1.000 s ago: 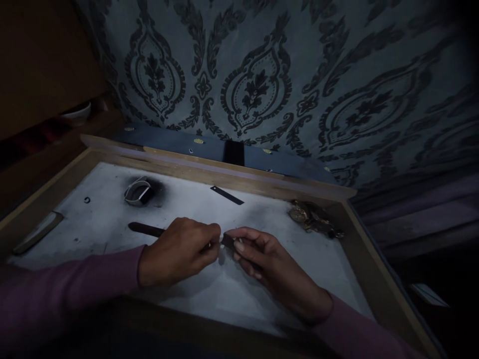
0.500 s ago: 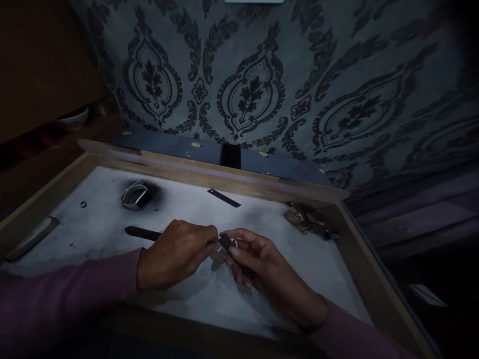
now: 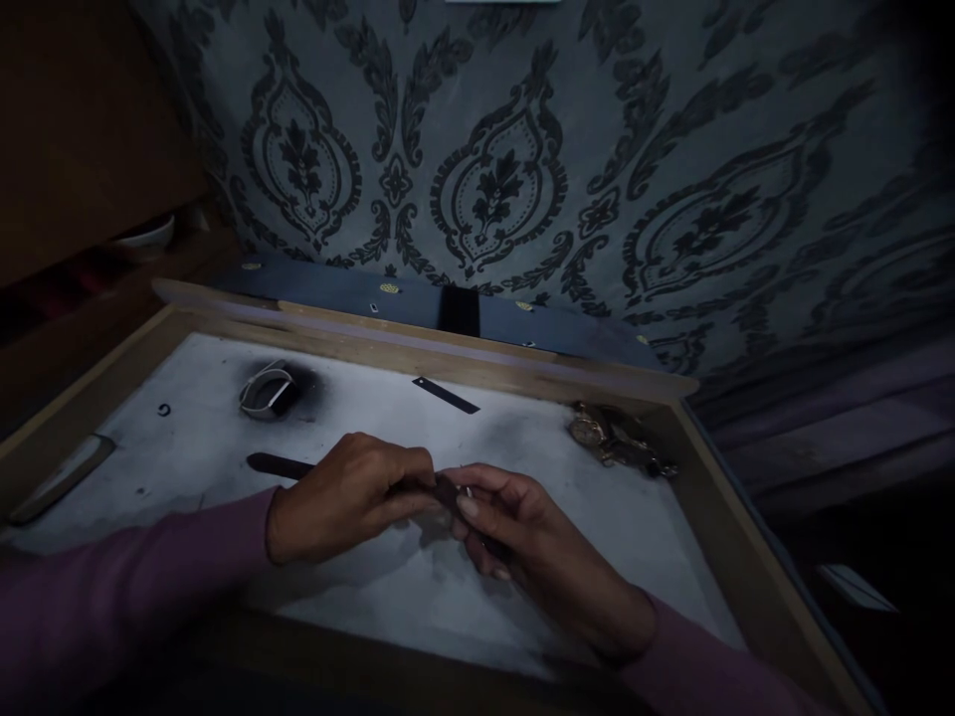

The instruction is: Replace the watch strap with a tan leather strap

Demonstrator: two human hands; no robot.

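My right hand [image 3: 514, 527] grips a short dark watch strap [image 3: 450, 494] between thumb and fingers, its end pointing toward the other hand. A small light, shiny bit shows beside the thumb. At that strap end my left hand [image 3: 365, 497] is closed in a pinch; whatever its fingertips hold is hidden. Beyond the left hand lies another dark strap piece [image 3: 280, 464], its rounded end sticking out to the left. The hands work low over the white tray bottom [image 3: 358, 617], fingertips nearly meeting.
On the white bottom rest a watch [image 3: 269, 390] on its side, a flat dark blade-like strip [image 3: 446, 395], a small dark ring [image 3: 164, 409] and a curved piece [image 3: 64, 477] at left. Ornate watches [image 3: 612, 438] lie heaped at right. A raised wooden rim [image 3: 418, 348] surrounds everything.
My left hand has shifted slightly, and its fingertips have come closer to the strap end. The strap in my right hand has turned a little. Other things lie where they were.
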